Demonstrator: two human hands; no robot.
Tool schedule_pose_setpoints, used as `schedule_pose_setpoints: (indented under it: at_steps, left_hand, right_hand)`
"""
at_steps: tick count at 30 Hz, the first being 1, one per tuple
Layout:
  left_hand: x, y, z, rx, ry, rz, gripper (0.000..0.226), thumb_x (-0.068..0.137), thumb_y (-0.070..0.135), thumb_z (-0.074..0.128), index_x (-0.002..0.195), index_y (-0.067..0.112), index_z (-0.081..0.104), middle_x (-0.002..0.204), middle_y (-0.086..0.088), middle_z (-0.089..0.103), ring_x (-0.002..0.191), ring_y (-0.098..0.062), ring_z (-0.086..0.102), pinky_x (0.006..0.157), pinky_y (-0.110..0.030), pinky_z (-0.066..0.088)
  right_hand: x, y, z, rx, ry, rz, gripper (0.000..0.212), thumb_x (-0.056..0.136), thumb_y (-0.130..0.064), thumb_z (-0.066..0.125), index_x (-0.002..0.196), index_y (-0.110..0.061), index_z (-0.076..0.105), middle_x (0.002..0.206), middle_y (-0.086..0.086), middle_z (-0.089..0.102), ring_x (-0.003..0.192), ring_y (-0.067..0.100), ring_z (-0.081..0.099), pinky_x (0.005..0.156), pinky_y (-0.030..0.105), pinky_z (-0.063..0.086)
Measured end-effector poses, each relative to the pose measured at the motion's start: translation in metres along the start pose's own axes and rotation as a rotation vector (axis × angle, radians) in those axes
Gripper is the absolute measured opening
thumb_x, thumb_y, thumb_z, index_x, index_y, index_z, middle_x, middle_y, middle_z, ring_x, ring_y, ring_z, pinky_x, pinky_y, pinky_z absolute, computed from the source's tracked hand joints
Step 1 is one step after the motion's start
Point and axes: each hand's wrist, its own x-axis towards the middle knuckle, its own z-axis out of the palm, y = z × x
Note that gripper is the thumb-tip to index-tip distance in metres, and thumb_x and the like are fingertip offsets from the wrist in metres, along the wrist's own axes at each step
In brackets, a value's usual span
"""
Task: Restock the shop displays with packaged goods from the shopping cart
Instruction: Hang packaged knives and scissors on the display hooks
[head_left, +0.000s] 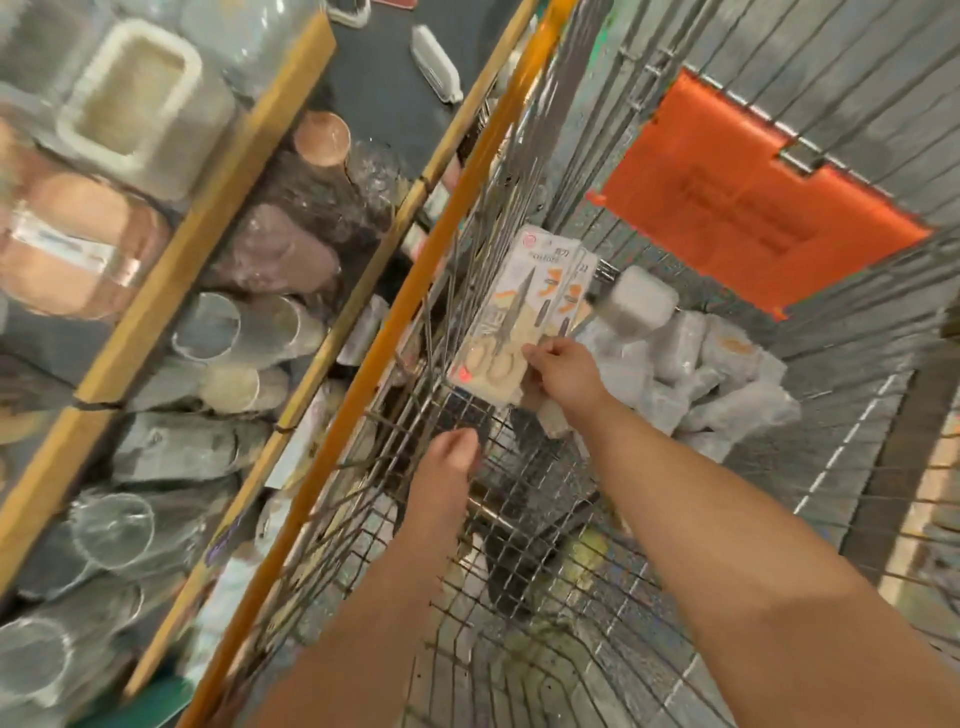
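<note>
Bare metal wire cart (519, 519); glossy card scissor packs (511, 312)

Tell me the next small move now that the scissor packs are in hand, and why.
Probably lift the scissor packs straight up out of the cart. The right hand pinches their lower end while they lean against the cart's wire side, still inside the basket. The left hand hovers nearby holding nothing, free to steady the fanned cards.

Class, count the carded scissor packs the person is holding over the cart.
3, at least: fanned scissor packs pinched in the right hand, one in front, two edges behind. More may be hidden.
</note>
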Motion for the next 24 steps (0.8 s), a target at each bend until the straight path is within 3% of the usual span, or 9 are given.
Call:
schedule_pose_setpoints:
  at_steps: [3,6,8,10,12,16,18,21,24]
  left_hand:
    - [-0.004,0.004,-0.004,-0.002,0.021,0.107,0.02,0.099,0.037,0.054,0.118,0.03,0.055,0.12,0.002,0.06,0.1,-0.013,0.058,0.092,-0.037,0.048]
    - [-0.004,0.011,-0.003,-0.097,-0.048,0.089,0.041,0.093,0.034,0.064,0.13,0.021,0.051,0.124,0.001,0.061,0.107,-0.015,0.06,0.099,-0.044,0.048]
    - [0.0,0.015,-0.001,-0.136,-0.127,0.012,0.036,0.09,0.032,0.069,0.121,0.02,0.057,0.116,0.002,0.067,0.1,-0.014,0.066,0.092,-0.042,0.051]
    - [0.004,0.014,0.003,-0.105,-0.212,-0.019,0.025,0.09,0.024,0.068,0.113,0.018,0.062,0.103,0.0,0.073,0.089,-0.017,0.071,0.077,-0.036,0.054]
    - [0.009,0.01,0.005,-0.029,-0.17,-0.004,0.02,0.092,0.017,0.066,0.112,0.016,0.063,0.1,-0.003,0.072,0.085,-0.018,0.071,0.07,-0.033,0.053]
    - [0.019,-0.01,-0.004,0.05,-0.008,-0.081,0.026,0.086,0.022,0.071,0.111,0.021,0.063,0.102,0.0,0.069,0.093,-0.017,0.064,0.079,-0.034,0.049]
    - [0.018,-0.022,-0.013,0.022,-0.015,-0.135,0.033,0.082,0.027,0.074,0.112,0.019,0.065,0.106,-0.004,0.071,0.094,-0.02,0.066,0.081,-0.035,0.05]
    - [0.012,-0.035,-0.024,-0.001,-0.062,-0.137,0.014,0.091,0.016,0.068,0.104,0.02,0.068,0.091,0.001,0.073,0.085,-0.015,0.067,0.07,-0.029,0.049]
    - [0.01,-0.037,-0.028,-0.024,-0.092,-0.116,0.02,0.093,0.012,0.065,0.111,0.019,0.068,0.099,0.0,0.073,0.09,-0.013,0.067,0.07,-0.026,0.047]
  right_hand:
    - [-0.025,0.014,-0.026,0.082,-0.17,0.07,0.031,0.097,-0.012,0.058,0.067,-0.013,0.049,0.059,0.005,0.056,0.054,0.018,0.047,0.05,0.026,0.036]
    - [-0.051,0.045,-0.049,0.067,-0.37,0.193,0.009,0.094,-0.015,0.062,0.092,-0.007,0.066,0.092,0.017,0.071,0.083,0.027,0.061,0.075,0.036,0.048]
    - [-0.063,0.057,-0.058,0.027,-0.495,0.233,0.008,0.093,-0.013,0.063,0.087,-0.015,0.067,0.093,0.009,0.071,0.088,0.025,0.063,0.081,0.039,0.051]
    - [-0.07,0.062,-0.061,-0.039,-0.609,0.269,0.01,0.092,-0.012,0.065,0.083,-0.017,0.065,0.087,0.003,0.068,0.083,0.02,0.064,0.077,0.036,0.051]
    - [-0.07,0.062,-0.06,-0.121,-0.64,0.294,0.006,0.091,-0.015,0.066,0.086,-0.017,0.066,0.083,0.0,0.068,0.078,0.015,0.065,0.074,0.031,0.052]
    - [-0.049,0.055,-0.052,0.058,-0.305,0.254,0.009,0.092,-0.027,0.064,0.087,-0.02,0.067,0.077,0.002,0.066,0.07,0.018,0.059,0.062,0.027,0.047]
    - [-0.034,0.04,-0.041,0.137,-0.178,0.183,0.015,0.096,-0.026,0.06,0.088,-0.014,0.063,0.077,0.006,0.058,0.066,0.019,0.05,0.055,0.026,0.039]
    - [-0.013,0.014,-0.01,0.11,-0.133,0.086,0.03,0.094,-0.029,0.066,0.072,-0.01,0.057,0.065,0.008,0.053,0.055,0.018,0.047,0.049,0.024,0.037]
    - [0.005,0.0,0.019,0.024,0.028,0.092,0.033,0.088,-0.032,0.072,0.067,-0.017,0.052,0.061,0.0,0.057,0.055,0.018,0.054,0.056,0.028,0.042]
